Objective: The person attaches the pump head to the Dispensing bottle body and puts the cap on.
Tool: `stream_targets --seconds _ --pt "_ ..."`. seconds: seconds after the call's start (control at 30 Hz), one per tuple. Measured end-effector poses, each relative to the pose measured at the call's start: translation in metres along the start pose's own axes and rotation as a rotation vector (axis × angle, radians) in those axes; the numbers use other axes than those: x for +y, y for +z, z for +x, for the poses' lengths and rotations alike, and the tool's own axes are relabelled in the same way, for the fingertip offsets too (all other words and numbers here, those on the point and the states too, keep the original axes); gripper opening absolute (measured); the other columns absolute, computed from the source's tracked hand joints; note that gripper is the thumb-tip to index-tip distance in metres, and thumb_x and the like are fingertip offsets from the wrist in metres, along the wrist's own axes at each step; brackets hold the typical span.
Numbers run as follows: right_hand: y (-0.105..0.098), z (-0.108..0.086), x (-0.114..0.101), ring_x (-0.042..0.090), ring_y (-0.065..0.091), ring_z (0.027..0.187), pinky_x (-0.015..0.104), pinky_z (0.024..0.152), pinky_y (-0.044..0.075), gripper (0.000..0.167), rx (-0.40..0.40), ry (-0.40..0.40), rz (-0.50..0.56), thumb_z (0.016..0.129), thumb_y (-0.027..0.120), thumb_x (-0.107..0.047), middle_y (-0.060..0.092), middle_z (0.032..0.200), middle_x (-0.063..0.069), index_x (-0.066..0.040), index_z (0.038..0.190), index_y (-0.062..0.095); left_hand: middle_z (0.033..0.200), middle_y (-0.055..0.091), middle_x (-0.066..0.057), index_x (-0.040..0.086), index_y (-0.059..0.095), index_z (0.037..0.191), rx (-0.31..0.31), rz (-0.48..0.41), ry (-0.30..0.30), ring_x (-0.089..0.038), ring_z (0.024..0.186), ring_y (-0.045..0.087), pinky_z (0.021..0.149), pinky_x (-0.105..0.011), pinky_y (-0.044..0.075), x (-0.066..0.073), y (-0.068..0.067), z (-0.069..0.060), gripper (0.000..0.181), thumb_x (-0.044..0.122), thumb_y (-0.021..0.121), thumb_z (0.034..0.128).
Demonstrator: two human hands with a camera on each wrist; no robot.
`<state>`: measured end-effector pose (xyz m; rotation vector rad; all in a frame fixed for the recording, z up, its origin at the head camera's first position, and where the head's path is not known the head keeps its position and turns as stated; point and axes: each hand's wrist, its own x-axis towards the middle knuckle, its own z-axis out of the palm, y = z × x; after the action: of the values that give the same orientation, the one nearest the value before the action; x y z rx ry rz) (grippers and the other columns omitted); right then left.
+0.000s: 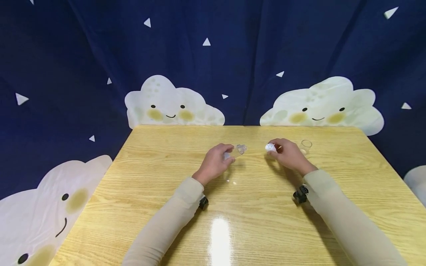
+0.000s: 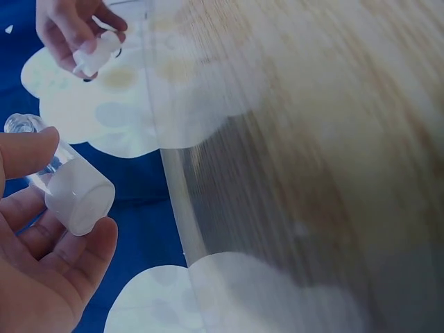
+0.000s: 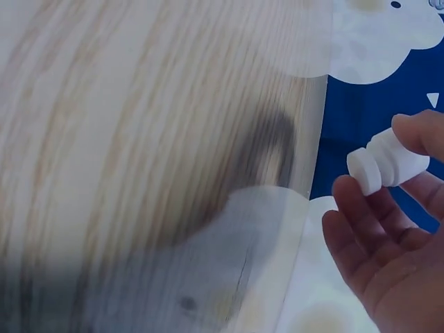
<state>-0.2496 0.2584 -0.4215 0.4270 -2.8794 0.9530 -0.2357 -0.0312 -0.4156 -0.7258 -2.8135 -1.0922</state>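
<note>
My left hand [image 1: 215,160] holds a small clear bottle [image 2: 80,184] between thumb and fingers. The bottle is tilted, its narrow neck pointing to the right in the head view. Its lower part looks whitish; whether that is contents or the wall I cannot tell. Across a gap to the right, my right hand [image 1: 288,153] pinches a white plastic bottle top [image 3: 388,161] with a stepped, round shape. Both hands are raised over the table, and the two pieces are apart. Behind the right hand is a clear cup-shaped cover [image 1: 306,143], partly hidden by the hand.
The wooden table [image 1: 253,207] reaches back to a dark blue curtain [image 1: 233,59] with clouds and white triangles. A bright reflection shows on the near tabletop. Each wrist wears a small black camera, such as the right one [image 1: 301,194].
</note>
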Motion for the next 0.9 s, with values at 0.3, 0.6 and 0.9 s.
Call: stream_targets --seconds 0.3,0.6,0.9 --pt "0.000 -0.004 -0.004 0.027 0.063 0.086 0.025 0.071 0.050 0.034 0.034 -0.020 0.032 0.091 0.069 -0.010 0.065 0.105 0.020 0.002 0.122 0.065 0.125 0.067 -0.007 0.009 0.060 0.134 -0.004 0.008 0.003 -0.022 0.117 0.063 0.102 -0.038 0.052 -0.001 0.001 0.002 0.042 0.020 0.069 0.0942" --pt "-0.005 -0.008 -0.021 0.031 0.066 0.096 0.034 0.078 0.054 0.041 -0.002 0.021 0.033 0.095 0.067 -0.018 0.069 0.118 0.021 -0.003 0.133 0.062 0.125 0.067 -0.007 0.007 0.059 0.135 0.003 -0.005 0.019 -0.024 0.119 0.063 0.104 -0.040 0.051 0.000 -0.001 0.003 0.044 0.019 0.069 0.0939" --pt "0.000 -0.012 -0.024 0.033 0.070 0.096 0.043 0.082 0.058 0.042 0.017 -0.017 0.032 0.092 0.069 -0.011 0.069 0.115 0.024 0.000 0.132 0.061 0.125 0.067 -0.009 0.007 0.060 0.134 0.001 -0.010 0.025 -0.024 0.117 0.064 0.103 -0.039 0.051 -0.002 0.002 0.002 0.044 0.019 0.069 0.0935"
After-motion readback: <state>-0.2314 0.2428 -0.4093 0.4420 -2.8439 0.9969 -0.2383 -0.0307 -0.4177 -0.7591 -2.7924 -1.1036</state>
